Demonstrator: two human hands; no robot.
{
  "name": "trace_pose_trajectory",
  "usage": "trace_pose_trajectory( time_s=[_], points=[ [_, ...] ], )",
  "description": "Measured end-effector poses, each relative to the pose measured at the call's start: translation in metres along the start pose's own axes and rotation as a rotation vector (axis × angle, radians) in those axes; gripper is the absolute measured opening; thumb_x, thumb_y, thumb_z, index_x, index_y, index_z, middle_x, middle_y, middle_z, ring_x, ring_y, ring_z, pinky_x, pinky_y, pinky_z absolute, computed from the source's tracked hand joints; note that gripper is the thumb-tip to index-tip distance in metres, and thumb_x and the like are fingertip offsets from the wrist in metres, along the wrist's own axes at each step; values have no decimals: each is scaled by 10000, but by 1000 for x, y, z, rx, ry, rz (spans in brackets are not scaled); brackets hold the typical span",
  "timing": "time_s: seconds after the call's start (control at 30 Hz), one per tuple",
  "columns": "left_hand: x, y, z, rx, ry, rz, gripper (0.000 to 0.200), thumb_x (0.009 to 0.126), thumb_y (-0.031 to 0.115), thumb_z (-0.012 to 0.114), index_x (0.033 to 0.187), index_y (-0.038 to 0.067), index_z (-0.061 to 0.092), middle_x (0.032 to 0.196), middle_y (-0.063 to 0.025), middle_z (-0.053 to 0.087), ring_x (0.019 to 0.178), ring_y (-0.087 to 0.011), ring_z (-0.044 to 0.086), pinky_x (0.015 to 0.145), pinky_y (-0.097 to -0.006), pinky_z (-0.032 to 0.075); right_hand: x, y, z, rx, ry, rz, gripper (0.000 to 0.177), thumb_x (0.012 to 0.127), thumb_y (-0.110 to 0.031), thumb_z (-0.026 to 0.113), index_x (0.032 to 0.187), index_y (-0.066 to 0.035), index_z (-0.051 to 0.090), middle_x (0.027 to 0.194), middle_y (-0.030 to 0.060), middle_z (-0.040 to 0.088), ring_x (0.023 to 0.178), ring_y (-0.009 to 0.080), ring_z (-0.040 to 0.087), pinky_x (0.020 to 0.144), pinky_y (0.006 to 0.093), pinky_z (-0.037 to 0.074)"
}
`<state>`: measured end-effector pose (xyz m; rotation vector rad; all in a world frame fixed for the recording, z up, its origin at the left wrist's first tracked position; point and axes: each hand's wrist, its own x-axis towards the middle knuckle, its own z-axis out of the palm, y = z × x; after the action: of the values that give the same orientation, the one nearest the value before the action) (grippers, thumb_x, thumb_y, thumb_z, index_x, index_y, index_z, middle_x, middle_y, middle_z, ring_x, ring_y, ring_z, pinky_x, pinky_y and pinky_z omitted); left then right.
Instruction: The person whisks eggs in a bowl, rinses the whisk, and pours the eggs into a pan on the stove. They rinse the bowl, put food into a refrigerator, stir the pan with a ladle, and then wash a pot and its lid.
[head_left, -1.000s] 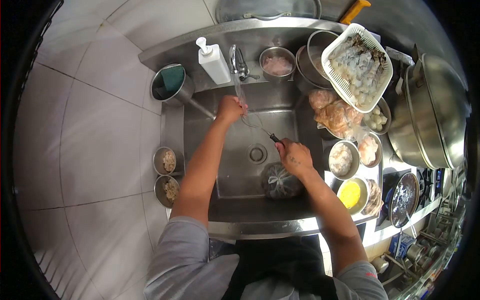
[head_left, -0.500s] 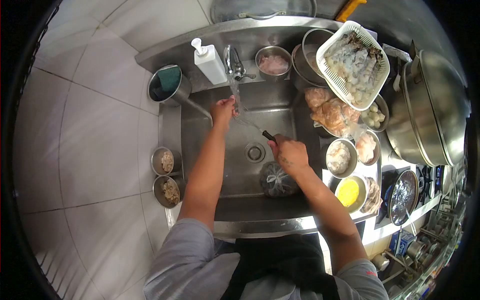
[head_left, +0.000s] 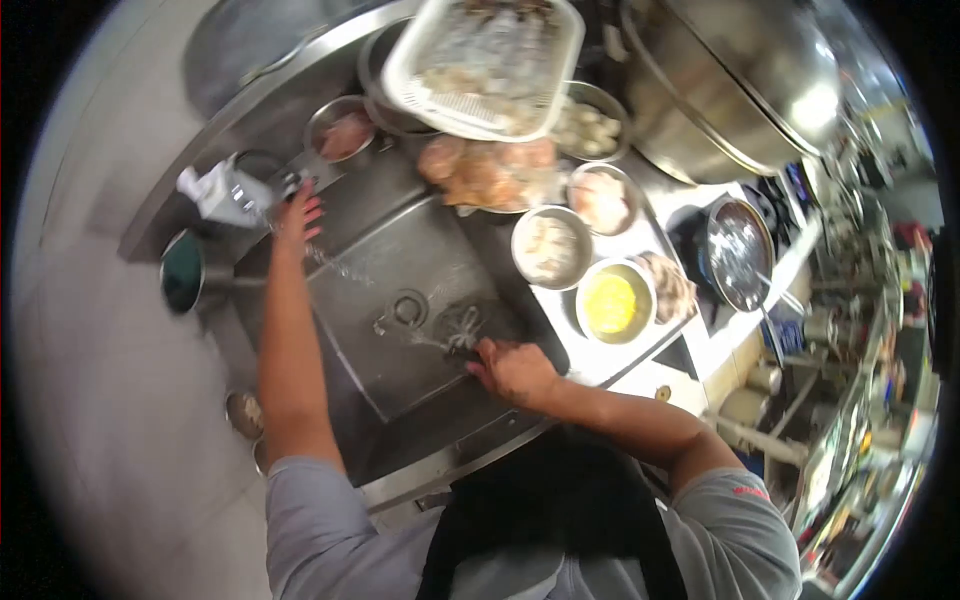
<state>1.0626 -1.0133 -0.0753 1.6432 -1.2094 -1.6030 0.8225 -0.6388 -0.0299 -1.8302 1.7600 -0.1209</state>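
My left hand (head_left: pixel 297 218) is at the faucet (head_left: pixel 292 185) at the sink's back edge, its fingers apart and nothing held in them. Part of the faucet is hidden behind that hand. Low in the metal sink (head_left: pixel 350 300), my right hand (head_left: pixel 522 376) grips the black handle of a wire whisk (head_left: pixel 463 353). The thin wires point left toward the drain (head_left: pixel 408 308) and are smeared by motion. Just beyond the whisk handle, a knotted dark plastic bag (head_left: pixel 478 322) lies on the sink floor.
On the right stand bowls of yellow liquid (head_left: pixel 610 303) and pale meat (head_left: pixel 551 247), bagged orange-brown food (head_left: pixel 490 172) and a white basket of shrimp (head_left: pixel 490 75). A pan (head_left: pixel 740 255) sits farther right. A white pump bottle (head_left: pixel 228 192) stands left of the faucet.
My left hand has gone from the water stream up to the faucet, its fingers spreading. My right hand has drawn the whisk back toward me. The view has turned to the right.
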Motion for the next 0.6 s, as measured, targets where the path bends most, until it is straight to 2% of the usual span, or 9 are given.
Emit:
trace_pose_trajectory(
  time_s=[0.1,0.17,0.27,0.37,0.4,0.43,0.5,0.53,0.6],
  points=[
    [34,-33,-18,389,302,268,758,704,502,752,1264,53,507,1194,-176,590,1113,-315,562,915,-473,434,-28,19,21,176,24,-11,327,950,-311,483,1079,-14,526,874,198,669,818,339,675,719,460,528],
    [61,-57,-38,726,387,423,671,703,370,782,1235,50,528,1118,-194,621,1046,-321,595,895,-422,450,-41,33,21,-100,-461,-167,292,933,-328,515,1071,-72,545,837,135,667,782,352,656,713,462,517],
    [3,-41,-34,821,433,644,590,752,237,776,1239,22,523,1094,-175,632,1007,-324,603,863,-398,463,-57,45,12,-7,-401,-126,281,917,-261,516,1122,-73,556,896,178,674,862,379,651,742,463,519],
    [40,-104,-90,620,529,452,621,810,286,736,1271,-37,473,1192,-190,578,1083,-295,573,945,-373,447,-81,70,-14,256,-209,-209,263,889,-229,559,1107,-83,550,913,179,660,901,392,630,767,464,497],
    [14,-110,-83,758,571,642,620,827,295,718,1275,-47,459,1223,-203,555,1100,-299,564,951,-369,448,-93,78,-30,253,-182,-192,263,889,-229,559,1107,-83,550,913,179,660,901,392,630,767,464,497],
    [-17,-115,-64,801,702,430,599,839,288,704,1264,-56,461,1221,-210,553,1096,-307,564,950,-370,448,-109,85,-51,375,-182,-175,256,878,-210,576,1097,-79,544,925,177,651,923,391,619,779,467,486],
    [-77,-123,-13,536,678,405,535,855,259,693,1232,-57,481,1155,-180,575,1039,-276,574,930,-362,450,-145,111,-78,550,-126,-163,274,834,-144,630,1079,-87,521,927,155,622,945,365,600,774,451,467],
    [-108,-137,14,430,557,504,448,861,207,678,1175,-60,504,1077,-143,587,970,-256,573,891,-360,457,-165,127,-88,548,-109,-158,274,834,-144,630,1079,-87,521,927,155,622,945,365,600,774,451,467],
    [-202,-121,120,93,292,310,282,846,107,645,1099,24,553,1002,-72,602,804,-143,585,655,-262,499,-208,165,-107,731,-27,-136,282,783,-94,639,1046,-88,535,888,119,607,878,286,603,737,393,462]
  ],
)
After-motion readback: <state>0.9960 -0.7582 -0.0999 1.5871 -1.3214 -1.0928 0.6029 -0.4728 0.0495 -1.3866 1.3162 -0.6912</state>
